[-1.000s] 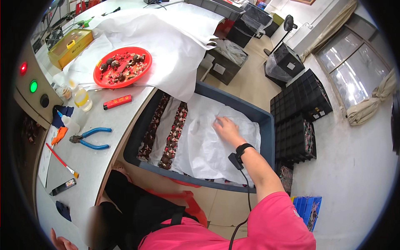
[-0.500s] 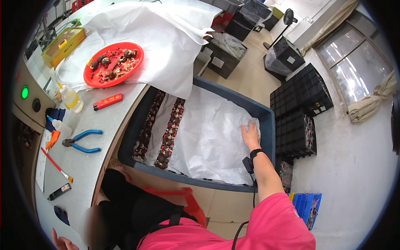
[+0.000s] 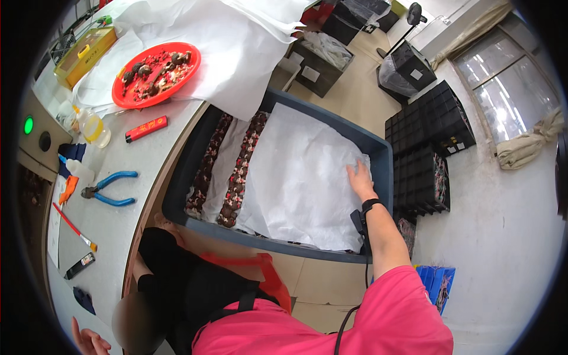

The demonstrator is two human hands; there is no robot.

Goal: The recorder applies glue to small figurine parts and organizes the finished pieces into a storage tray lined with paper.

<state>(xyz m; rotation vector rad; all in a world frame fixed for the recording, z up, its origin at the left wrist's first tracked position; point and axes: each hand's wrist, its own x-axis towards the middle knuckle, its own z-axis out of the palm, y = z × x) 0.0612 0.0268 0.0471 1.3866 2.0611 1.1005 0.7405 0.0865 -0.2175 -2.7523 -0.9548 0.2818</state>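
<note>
My right hand (image 3: 361, 181) rests on the white paper sheet (image 3: 305, 171) toward the right end of a large dark blue-grey bin (image 3: 269, 246). Its fingers are spread and nothing is in them. Left of the sheet lie two long rows of small dark round pieces with red and white bits (image 3: 239, 183), on paper inside the bin. At the lower left edge, my left hand (image 3: 90, 342) shows only its fingers, apart and holding nothing, near the grey worktable (image 3: 148, 183).
On the worktable are a red plate (image 3: 192, 76) with dark pieces and crumbs, blue-handled cutters (image 3: 112, 188), a red brush (image 3: 74, 226), bottles (image 3: 93, 127) and a red box (image 3: 146, 129). Black crates (image 3: 426, 121) stand along the right wall; a red stool (image 3: 273, 284) is below the bin.
The view has shifted slightly. The white sheet lies flatter and straighter, its left edge nearer the row of dark pieces. My right hand stays on its right side.
</note>
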